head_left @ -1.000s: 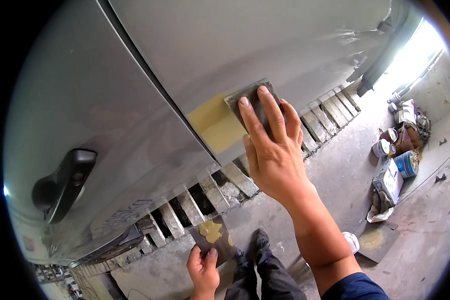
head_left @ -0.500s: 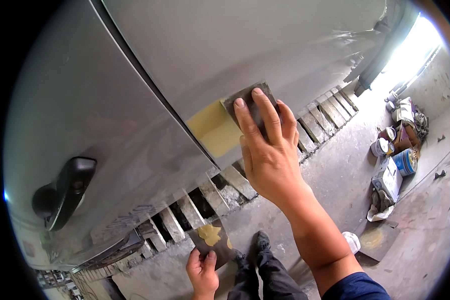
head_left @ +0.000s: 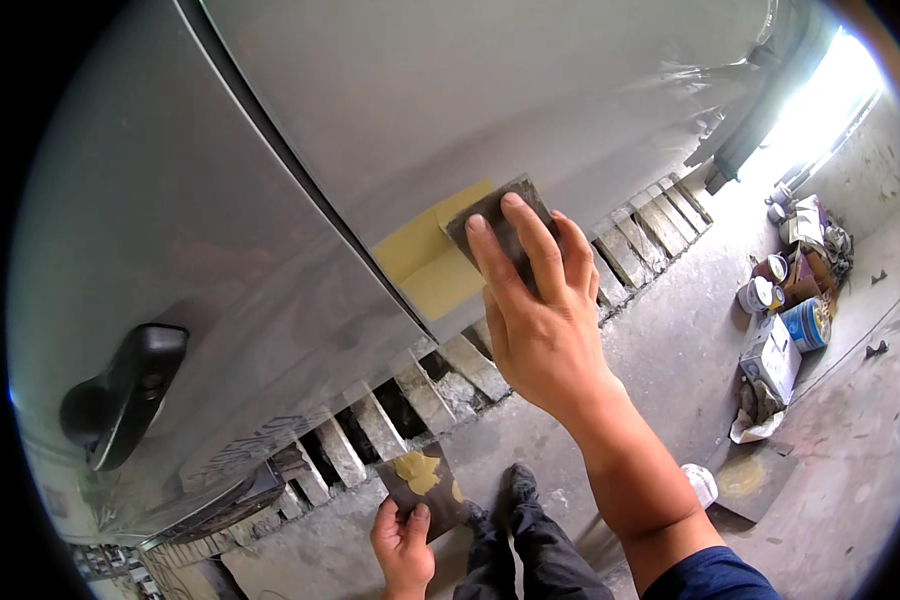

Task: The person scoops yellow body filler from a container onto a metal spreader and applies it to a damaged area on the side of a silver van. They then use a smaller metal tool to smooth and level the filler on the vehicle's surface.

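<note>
My right hand [head_left: 545, 335] is closed on a flat dark spreader [head_left: 510, 242], fingertips pressing on its back. The spreader lies against a grey vehicle panel [head_left: 470, 90], over the right part of a smooth yellow filler patch [head_left: 430, 280]; what is beneath it is hidden. The patch lies just right of a dark seam between two panels. Low in the picture my left hand [head_left: 403, 555] grips a dark square plate [head_left: 445, 515] between thumb and fingers, a lump of yellow putty [head_left: 417, 471] on it.
A black door handle [head_left: 135, 385] sticks out at left. Below the panel runs a row of pale slats [head_left: 425, 395]. Paint cans [head_left: 800, 322], boxes [head_left: 770, 360] and rags lie along the right wall. My legs and shoes [head_left: 523, 485] stand on the grey concrete floor [head_left: 670, 400].
My right hand and the spreader have moved slightly down, uncovering more yellow at the patch's upper edge. The view has shifted slightly; my left hand still holds the plate low down.
</note>
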`<action>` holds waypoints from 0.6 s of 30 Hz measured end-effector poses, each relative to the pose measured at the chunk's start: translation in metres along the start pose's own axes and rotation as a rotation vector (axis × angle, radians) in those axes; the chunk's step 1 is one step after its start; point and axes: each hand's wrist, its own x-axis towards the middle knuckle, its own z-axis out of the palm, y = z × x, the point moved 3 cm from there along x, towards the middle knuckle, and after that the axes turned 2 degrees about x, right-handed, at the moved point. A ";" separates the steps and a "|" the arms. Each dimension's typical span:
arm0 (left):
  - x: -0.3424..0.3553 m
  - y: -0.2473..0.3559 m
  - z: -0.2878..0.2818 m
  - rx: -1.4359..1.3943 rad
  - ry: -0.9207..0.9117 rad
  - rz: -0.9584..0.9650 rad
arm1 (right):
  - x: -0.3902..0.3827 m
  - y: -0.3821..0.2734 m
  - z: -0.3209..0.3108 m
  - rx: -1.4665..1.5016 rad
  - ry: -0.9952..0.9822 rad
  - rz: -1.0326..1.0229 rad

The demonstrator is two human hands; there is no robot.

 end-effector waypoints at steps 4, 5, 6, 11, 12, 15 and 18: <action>0.003 0.002 0.000 0.000 0.002 -0.004 | -0.009 0.003 0.002 0.000 -0.022 -0.009; 0.004 0.003 0.001 0.007 0.015 0.013 | -0.011 0.003 0.003 0.003 -0.030 -0.008; 0.005 0.004 0.003 0.014 0.027 0.029 | -0.012 0.003 0.003 -0.002 -0.040 -0.008; 0.006 0.003 0.002 0.006 -0.015 0.001 | -0.023 0.007 0.004 -0.035 -0.093 0.016; 0.006 0.004 0.003 -0.002 -0.022 0.001 | -0.024 0.008 0.000 -0.028 -0.091 0.021; 0.008 0.006 0.005 -0.020 -0.030 0.013 | -0.019 0.009 -0.014 -0.001 -0.056 0.031; 0.008 0.005 0.006 -0.028 -0.033 0.028 | -0.004 0.017 -0.020 0.004 0.012 0.036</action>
